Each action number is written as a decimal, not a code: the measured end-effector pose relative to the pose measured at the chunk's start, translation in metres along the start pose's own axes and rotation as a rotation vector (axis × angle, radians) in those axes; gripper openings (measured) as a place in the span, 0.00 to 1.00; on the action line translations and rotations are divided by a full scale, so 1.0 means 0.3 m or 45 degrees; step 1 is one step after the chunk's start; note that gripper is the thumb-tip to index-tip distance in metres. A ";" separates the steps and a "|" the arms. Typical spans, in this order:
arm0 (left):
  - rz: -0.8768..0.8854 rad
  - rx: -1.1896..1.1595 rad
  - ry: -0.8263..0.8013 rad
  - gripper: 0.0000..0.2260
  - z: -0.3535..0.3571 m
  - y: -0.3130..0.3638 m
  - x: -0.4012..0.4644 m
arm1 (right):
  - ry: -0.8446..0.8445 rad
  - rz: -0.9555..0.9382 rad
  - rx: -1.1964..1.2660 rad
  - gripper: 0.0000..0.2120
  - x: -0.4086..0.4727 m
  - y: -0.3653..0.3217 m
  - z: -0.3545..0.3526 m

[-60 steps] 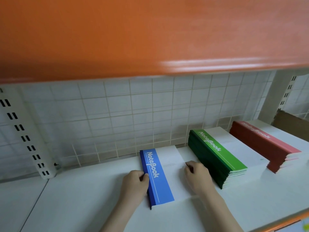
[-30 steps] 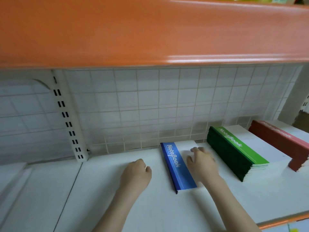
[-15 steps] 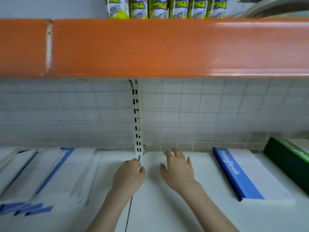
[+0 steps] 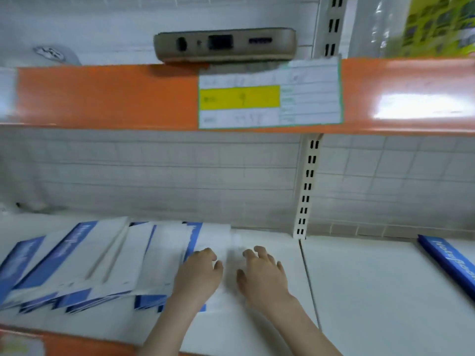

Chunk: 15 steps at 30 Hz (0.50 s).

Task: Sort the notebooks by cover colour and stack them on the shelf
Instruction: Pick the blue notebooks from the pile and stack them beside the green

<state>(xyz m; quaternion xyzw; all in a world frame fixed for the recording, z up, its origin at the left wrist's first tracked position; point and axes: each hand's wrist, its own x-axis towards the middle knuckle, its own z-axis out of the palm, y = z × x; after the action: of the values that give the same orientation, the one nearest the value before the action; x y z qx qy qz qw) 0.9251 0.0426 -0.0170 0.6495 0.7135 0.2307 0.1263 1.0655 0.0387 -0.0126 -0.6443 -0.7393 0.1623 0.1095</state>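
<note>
Both hands are reaching over the fanned pile of blue notebooks point(image 4: 84, 263) on the white shelf point(image 4: 359, 291). The left hand point(image 4: 199, 274) is resting on it, seemingly loosely curled; the right hand point(image 4: 262, 273) is hovering with spread fingers, holding nothing.

Glossy orange shelf edge point(image 4: 102, 98), matt white shelf point(image 4: 372, 291), paper-covered notebooks point(image 4: 84, 263).

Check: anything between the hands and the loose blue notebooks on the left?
Nothing visible. The left hand already rests on the nearest notebook of the loose blue notebooks; the right hand hovers beside it over bare shelf.
</note>
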 end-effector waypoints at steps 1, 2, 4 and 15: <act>0.002 -0.009 -0.001 0.12 -0.018 -0.032 0.001 | -0.002 0.002 0.007 0.23 0.006 -0.038 0.017; 0.008 -0.019 0.006 0.12 -0.036 -0.063 0.003 | 0.001 0.002 0.014 0.23 0.012 -0.074 0.032; 0.036 -0.043 0.032 0.12 -0.070 -0.118 0.010 | 0.018 -0.003 0.015 0.23 0.028 -0.142 0.061; 0.196 -0.312 0.042 0.10 -0.248 -0.384 0.029 | 0.084 -0.039 -0.015 0.20 0.090 -0.479 0.208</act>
<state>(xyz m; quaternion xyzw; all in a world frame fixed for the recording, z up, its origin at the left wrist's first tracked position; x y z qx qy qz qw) 0.7882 0.0330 -0.0086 0.6781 0.6300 0.3358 0.1747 0.9066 0.0424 -0.0166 -0.6385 -0.7460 0.1349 0.1323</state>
